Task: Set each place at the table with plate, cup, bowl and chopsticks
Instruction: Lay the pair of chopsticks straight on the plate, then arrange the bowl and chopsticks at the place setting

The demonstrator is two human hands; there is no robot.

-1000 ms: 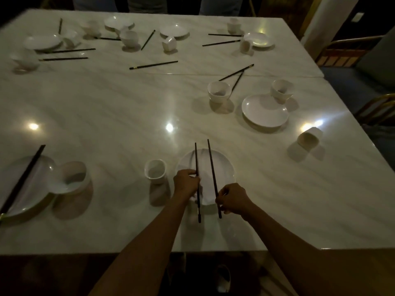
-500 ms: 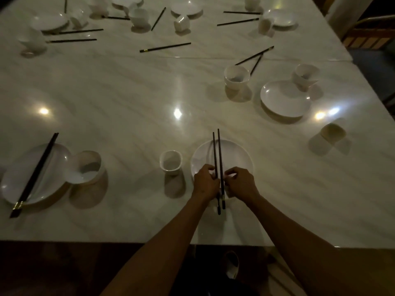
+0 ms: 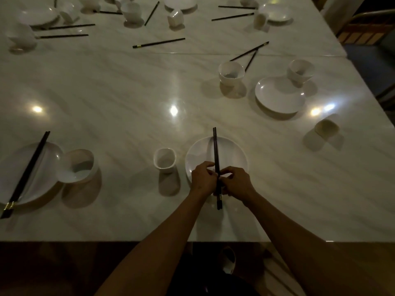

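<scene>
Left hand (image 3: 202,178) and right hand (image 3: 236,180) pinch the paired chopsticks (image 3: 215,154) from either side, aligning them across the plate (image 3: 233,152). The cup (image 3: 164,160) stands just left. This setting's bowl seems missing; spare bowls (image 3: 231,73) lie beyond.

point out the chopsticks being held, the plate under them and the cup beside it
chopsticks (image 3: 215,146), head view, shafts above the hands
plate (image 3: 232,152), head view, bare right half
cup (image 3: 164,160), head view, inside
</scene>
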